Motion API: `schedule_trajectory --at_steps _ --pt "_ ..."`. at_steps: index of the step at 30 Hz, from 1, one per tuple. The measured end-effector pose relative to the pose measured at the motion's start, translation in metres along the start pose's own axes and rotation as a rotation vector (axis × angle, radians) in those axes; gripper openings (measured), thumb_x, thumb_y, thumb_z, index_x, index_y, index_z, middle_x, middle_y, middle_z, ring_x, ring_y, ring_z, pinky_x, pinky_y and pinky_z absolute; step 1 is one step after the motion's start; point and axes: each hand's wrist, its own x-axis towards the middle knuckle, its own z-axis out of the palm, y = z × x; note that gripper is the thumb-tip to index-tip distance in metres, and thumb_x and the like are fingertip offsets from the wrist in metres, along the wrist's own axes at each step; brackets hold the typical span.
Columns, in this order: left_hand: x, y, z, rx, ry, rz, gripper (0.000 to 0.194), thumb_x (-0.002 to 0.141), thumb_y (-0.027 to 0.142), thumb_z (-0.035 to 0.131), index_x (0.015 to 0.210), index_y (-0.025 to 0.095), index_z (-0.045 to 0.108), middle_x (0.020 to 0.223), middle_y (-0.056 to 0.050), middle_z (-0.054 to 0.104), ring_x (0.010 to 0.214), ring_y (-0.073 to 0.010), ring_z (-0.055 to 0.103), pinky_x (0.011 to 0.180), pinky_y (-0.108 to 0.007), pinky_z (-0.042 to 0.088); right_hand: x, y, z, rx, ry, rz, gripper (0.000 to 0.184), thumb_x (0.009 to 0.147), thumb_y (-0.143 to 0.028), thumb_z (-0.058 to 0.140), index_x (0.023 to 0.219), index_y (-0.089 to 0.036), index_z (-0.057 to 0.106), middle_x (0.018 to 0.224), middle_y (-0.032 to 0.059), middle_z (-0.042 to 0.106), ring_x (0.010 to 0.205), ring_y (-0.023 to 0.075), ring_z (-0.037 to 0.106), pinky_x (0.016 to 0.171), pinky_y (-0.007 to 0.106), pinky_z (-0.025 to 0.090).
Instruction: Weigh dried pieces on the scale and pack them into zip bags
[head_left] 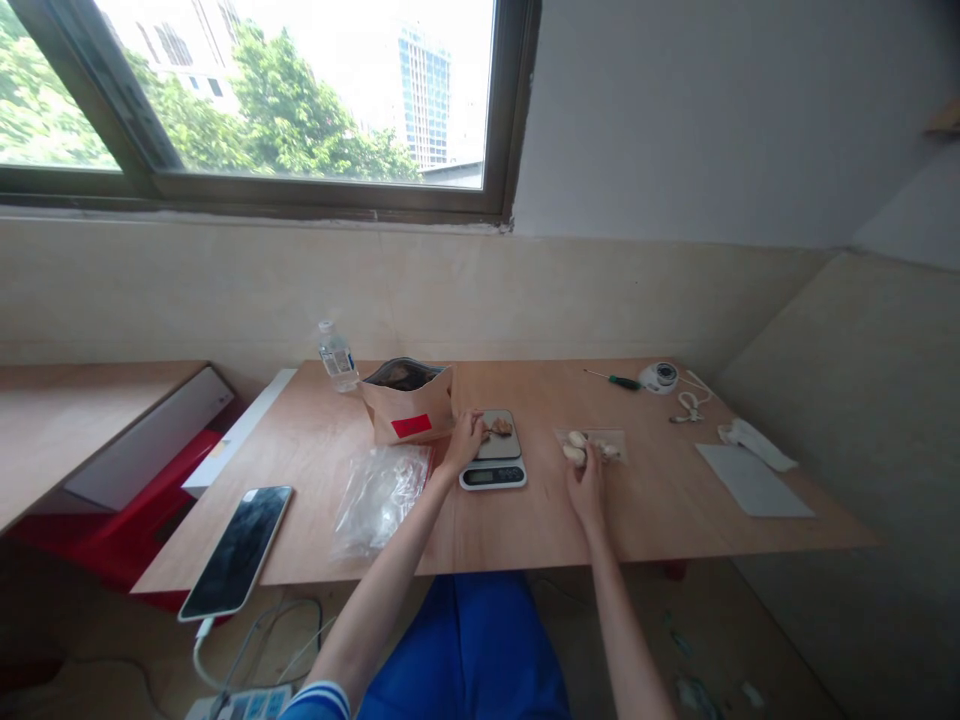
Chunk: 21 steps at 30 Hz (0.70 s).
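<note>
My left hand (466, 440) is over the left side of the kitchen scale (495, 472), its fingers closed at a small brown, dried-looking piece. Another brown piece (501, 427) lies on the scale's plate. The digits on the display are too small to read. To the right of the scale, my right hand (587, 487) has its fingers closed on a small clear plastic bag (616, 440) lying flat on the table. Pale, rounded pieces (574, 454) show in or on the bag; their kind is unclear. The fingertips partly cover them.
Left of the scale are an open brown paper pouch (411, 405) with a red label, and clear plastic bags (382, 500). A water bottle (337, 358) stands behind. A phone (238, 550) overhangs the front edge. Far right: screwdriver (622, 382), dome camera (660, 377), white sheet (754, 482).
</note>
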Motion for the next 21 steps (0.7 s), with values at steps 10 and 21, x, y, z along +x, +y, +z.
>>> schedule_trajectory --at_steps 10,21 --pt "-0.031 0.075 -0.124 0.3 0.419 0.322 0.023 0.088 0.018 0.036 0.093 0.02 0.058 0.101 -0.007 0.058 0.101 -0.019 0.053 0.093 -0.034 0.039 0.001 -0.002 -0.002 -0.001 0.011 -0.007 0.051 0.084 -0.034 0.045 0.129 -0.01 0.041 0.13 0.0206 0.048 0.124 0.0291 0.042 0.101 0.05 0.034" --pt "0.024 0.063 -0.176 0.798 -0.162 -0.062 0.031 0.085 0.025 0.032 0.09 0.019 0.062 0.099 -0.011 0.067 0.088 -0.0242 0.061 0.072 -0.033 0.046 0.001 0.0 -0.002 -0.006 0.02 -0.004 0.049 0.084 -0.034 0.044 0.127 -0.01 0.043 0.127 0.0202 0.05 0.122 0.029 0.044 0.1 0.05 0.035"
